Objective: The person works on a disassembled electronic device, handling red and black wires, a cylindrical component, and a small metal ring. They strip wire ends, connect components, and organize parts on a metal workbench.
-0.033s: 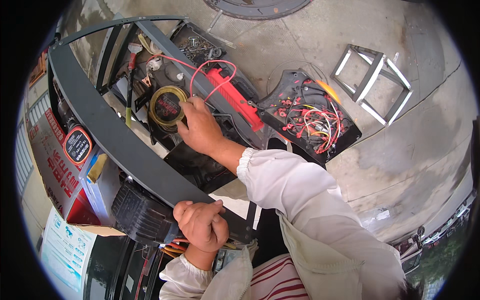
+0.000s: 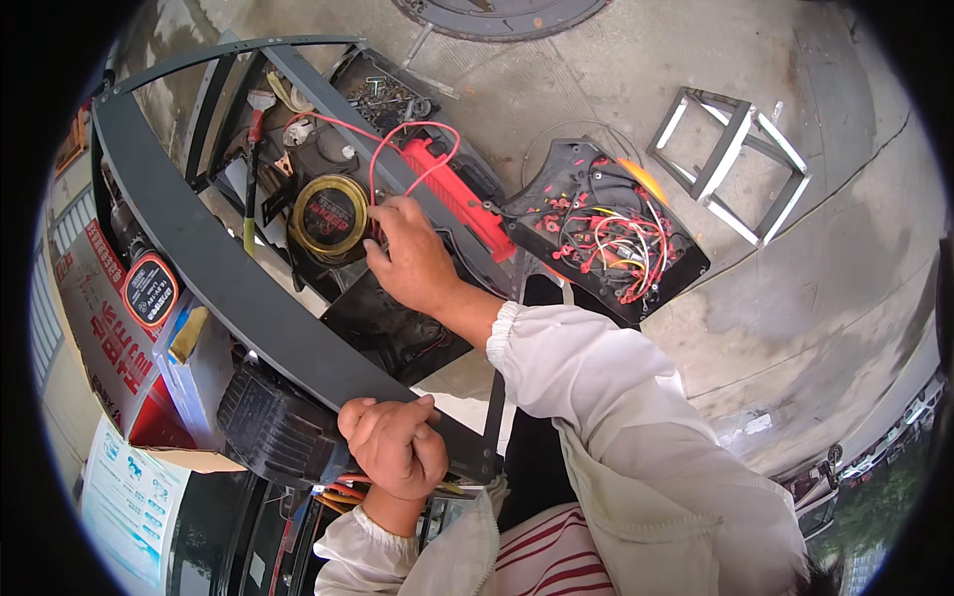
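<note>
Red, thin looping cable is pinched by right hand; left hand clenched.

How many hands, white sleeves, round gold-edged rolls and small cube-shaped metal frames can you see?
Hands: 2, left hand and right hand
White sleeves: 2
Gold-edged roll: 1
Small metal frame: 1
Total: 6

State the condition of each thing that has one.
Red cable: slack, looped
Yellow coil: wound in a ring
Cardboard box: open, flap out
Black tray: uncovered, tangled wires inside
Small metal parts: loose, heaped
Left hand: closed into a fist
Right hand: partly curled, hold unclear
</note>
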Available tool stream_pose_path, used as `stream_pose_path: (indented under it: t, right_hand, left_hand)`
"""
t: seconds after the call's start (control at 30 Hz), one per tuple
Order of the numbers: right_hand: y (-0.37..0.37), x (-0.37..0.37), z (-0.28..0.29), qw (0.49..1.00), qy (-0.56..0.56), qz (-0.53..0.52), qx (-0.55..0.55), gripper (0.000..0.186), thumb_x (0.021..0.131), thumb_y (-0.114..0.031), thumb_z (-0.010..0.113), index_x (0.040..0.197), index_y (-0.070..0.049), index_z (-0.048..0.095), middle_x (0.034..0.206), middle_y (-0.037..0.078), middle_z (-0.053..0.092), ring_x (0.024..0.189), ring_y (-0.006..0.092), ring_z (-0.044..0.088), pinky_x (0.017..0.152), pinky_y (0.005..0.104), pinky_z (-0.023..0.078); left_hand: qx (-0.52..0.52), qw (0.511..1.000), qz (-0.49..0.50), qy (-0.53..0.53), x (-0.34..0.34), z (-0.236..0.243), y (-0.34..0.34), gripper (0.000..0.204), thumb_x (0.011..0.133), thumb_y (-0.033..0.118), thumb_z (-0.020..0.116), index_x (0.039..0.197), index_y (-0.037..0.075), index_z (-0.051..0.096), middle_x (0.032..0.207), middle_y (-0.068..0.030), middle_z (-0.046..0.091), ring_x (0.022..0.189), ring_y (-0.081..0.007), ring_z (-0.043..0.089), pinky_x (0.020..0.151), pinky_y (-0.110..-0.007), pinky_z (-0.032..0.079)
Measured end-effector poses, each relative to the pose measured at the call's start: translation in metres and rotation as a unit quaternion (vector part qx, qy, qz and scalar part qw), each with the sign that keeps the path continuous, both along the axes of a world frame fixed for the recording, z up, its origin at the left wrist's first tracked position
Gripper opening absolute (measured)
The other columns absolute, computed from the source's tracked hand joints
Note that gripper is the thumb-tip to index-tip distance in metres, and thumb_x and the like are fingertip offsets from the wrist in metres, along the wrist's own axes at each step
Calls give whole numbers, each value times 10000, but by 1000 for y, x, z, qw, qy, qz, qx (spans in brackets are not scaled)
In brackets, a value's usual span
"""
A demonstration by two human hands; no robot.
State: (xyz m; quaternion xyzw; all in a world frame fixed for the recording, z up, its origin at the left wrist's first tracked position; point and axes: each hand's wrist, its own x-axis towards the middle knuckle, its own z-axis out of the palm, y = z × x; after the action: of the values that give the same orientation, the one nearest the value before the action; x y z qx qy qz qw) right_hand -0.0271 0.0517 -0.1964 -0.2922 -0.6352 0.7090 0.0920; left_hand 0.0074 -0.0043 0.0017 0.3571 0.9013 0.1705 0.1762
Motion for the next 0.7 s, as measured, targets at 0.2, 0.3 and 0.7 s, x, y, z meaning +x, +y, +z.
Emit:
stream_pose_path:
  t: [0.2,0.3,0.7]
  right_hand:
    - [58,226,-27,973,-219,-17,75,170,827,-9,565,997,-19,575,941,150,568,857,339,582,753,396,478]
    - [52,310,-13,958,-267,10,107,166,830,-17,560,994,-29,583,947,162,584,919,350,587,791,408,479]
    - [19,503,58,909,-413,-26,49,200,865,-112,589,1026,1,629,897,147,656,810,220,642,761,319,505]
  left_hand:
    - [33,999,3,41,2,-12,10,191,757,-3,523,898,58,636,593,3,585,586,-171,535,821,-361,390]
    - [19,998,-5,52,4,-2,8,171,803,4,507,909,43,635,595,-6,581,607,-176,513,814,-350,387]
    - [69,987,-12,143,16,-6,7,104,832,90,584,891,100,669,606,-44,573,621,-223,537,767,-328,408]
